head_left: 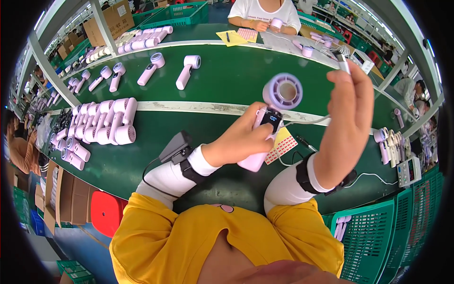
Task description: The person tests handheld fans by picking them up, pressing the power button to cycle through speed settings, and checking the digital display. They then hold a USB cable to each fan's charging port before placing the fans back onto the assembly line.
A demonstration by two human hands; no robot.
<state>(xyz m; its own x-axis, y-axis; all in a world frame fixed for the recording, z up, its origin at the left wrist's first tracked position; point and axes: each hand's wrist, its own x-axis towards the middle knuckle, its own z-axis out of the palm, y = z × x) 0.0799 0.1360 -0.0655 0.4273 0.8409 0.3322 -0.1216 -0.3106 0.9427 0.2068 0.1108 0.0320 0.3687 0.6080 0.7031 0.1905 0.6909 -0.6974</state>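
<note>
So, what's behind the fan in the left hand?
Behind the fan show a pale strip, the green work surface and part of a yellow sheet with red marks. The left hand and fan hide some of the sheet; whatever lies there can't be seen.

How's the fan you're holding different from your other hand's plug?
The left hand holds the fan; the right hand holds the plug. The fan is bigger and purple; the plug small and whitish. The fan shows a lit screen; the plug shows none. Both are held up.
</note>
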